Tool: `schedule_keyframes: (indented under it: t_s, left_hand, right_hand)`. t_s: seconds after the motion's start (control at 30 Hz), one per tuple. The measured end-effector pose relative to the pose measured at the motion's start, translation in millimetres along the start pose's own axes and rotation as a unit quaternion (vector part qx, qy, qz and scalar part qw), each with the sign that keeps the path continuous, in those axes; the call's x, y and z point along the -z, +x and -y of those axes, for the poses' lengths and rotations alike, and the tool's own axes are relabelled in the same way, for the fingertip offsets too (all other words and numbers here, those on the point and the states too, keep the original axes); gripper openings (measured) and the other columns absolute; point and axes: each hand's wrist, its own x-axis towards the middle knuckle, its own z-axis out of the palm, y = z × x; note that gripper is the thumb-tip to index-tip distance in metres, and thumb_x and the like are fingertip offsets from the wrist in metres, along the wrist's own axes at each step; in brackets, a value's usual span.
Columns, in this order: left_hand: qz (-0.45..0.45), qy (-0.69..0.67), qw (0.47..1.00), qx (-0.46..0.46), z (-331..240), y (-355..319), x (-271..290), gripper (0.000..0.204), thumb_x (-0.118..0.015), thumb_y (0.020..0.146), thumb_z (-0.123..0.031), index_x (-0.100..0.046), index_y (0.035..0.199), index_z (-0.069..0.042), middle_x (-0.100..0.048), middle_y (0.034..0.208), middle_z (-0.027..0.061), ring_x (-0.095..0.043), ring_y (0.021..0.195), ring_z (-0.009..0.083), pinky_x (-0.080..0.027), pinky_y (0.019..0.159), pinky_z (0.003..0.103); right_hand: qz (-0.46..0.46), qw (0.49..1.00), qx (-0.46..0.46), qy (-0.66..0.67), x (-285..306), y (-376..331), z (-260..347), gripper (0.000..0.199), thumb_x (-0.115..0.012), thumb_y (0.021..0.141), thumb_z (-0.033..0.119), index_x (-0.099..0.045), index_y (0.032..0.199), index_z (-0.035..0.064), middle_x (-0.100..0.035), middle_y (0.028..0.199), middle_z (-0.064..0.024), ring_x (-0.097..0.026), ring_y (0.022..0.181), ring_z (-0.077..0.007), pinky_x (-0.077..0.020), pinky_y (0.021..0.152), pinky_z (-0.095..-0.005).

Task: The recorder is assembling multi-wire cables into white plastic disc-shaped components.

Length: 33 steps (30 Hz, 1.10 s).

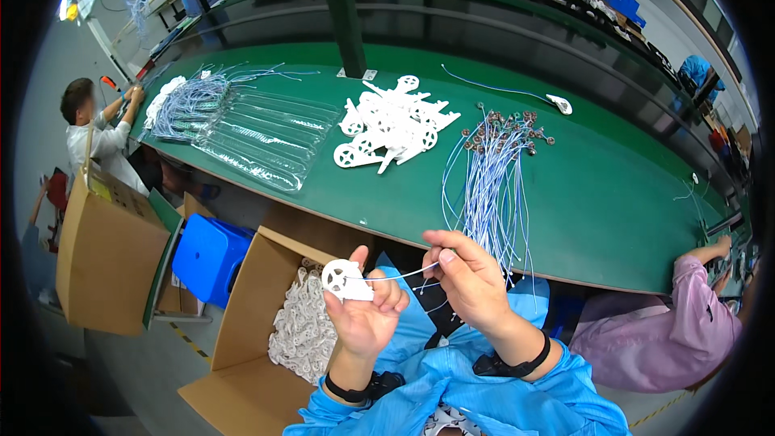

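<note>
My left hand (pixel 368 321) grips a white plastic housing (pixel 355 288) with a round spoked end, held between thumb and fingers above the near edge of the bench. A thin blue-white cable (pixel 404 275) runs from the housing across to my right hand (pixel 470 278), which pinches it between thumb and forefinger. Beyond my right hand lies a bundle of blue-white cables (pixel 492 202) with small dark round ends (pixel 504 133). A pile of similar white housings (pixel 391 125) sits on the green bench further off.
An open cardboard box (pixel 234 347) holding many white parts (pixel 303 327) stands below the bench, beside a blue stool (pixel 211 258). Clear plastic trays (pixel 262 137) and more cables (pixel 190 109) lie to the left. A green post (pixel 343 16) rises from the bench. Co-workers sit at both sides.
</note>
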Motion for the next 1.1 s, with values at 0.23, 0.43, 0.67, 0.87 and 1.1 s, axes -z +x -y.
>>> schedule_keyframes:
  t_s: [0.23,0.43,0.67,0.87,1.1]
  left_hand:
    - [0.016,0.091,0.996,-0.009,15,-8,8,0.074,-0.040,0.091,-0.063,-0.023,0.144,-0.015,-0.054,0.102,0.0080,-0.053,0.098,0.0213,-0.042,0.088,0.039]
    - [-0.004,0.058,0.998,0.013,18,-10,-10,0.084,-0.060,0.084,-0.056,-0.030,0.140,-0.002,-0.054,0.111,0.0059,-0.052,0.103,0.0160,-0.043,0.090,0.034]
    - [0.011,0.055,0.998,0.000,22,-12,-16,0.089,-0.076,0.070,-0.049,-0.040,0.137,-0.002,-0.057,0.117,0.0064,-0.055,0.107,0.0180,-0.045,0.093,0.034]
    - [0.000,0.084,0.996,-0.004,21,-11,-22,0.085,-0.076,0.070,-0.047,-0.043,0.135,-0.003,-0.058,0.118,0.0053,-0.056,0.107,0.0178,-0.045,0.095,0.033]
    - [0.014,-0.034,0.992,0.118,23,-3,-30,0.085,-0.063,0.080,-0.054,-0.030,0.142,-0.008,-0.044,0.134,0.0068,-0.044,0.124,0.0203,-0.037,0.104,0.038]
  right_hand:
    - [0.043,0.959,0.239,-0.143,-11,-10,-13,0.045,-0.072,0.076,-0.006,-0.049,0.114,-0.0017,-0.059,0.098,-0.0161,-0.059,0.087,-0.0173,-0.0482,0.074,-0.0274]
    - [0.104,0.908,0.264,-0.307,-16,-6,6,0.026,-0.074,0.074,-0.003,-0.059,0.095,-0.0025,-0.064,0.095,-0.0183,-0.064,0.080,-0.0212,-0.0509,0.065,-0.0276]
    - [0.077,0.964,0.135,-0.216,-14,-21,12,0.026,-0.071,0.075,-0.006,-0.060,0.098,-0.0041,-0.064,0.097,-0.0193,-0.063,0.084,-0.0204,-0.0507,0.070,-0.0280]
    - [0.106,0.925,0.219,-0.290,-13,-13,21,0.025,-0.070,0.079,0.000,-0.062,0.102,-0.0026,-0.064,0.098,-0.0146,-0.062,0.081,-0.0218,-0.0502,0.067,-0.0305]
    - [0.091,0.849,0.281,-0.438,-17,-6,35,0.027,-0.069,0.074,0.002,-0.061,0.100,-0.0022,-0.060,0.094,-0.0141,-0.059,0.084,-0.0304,-0.0485,0.073,-0.0369]
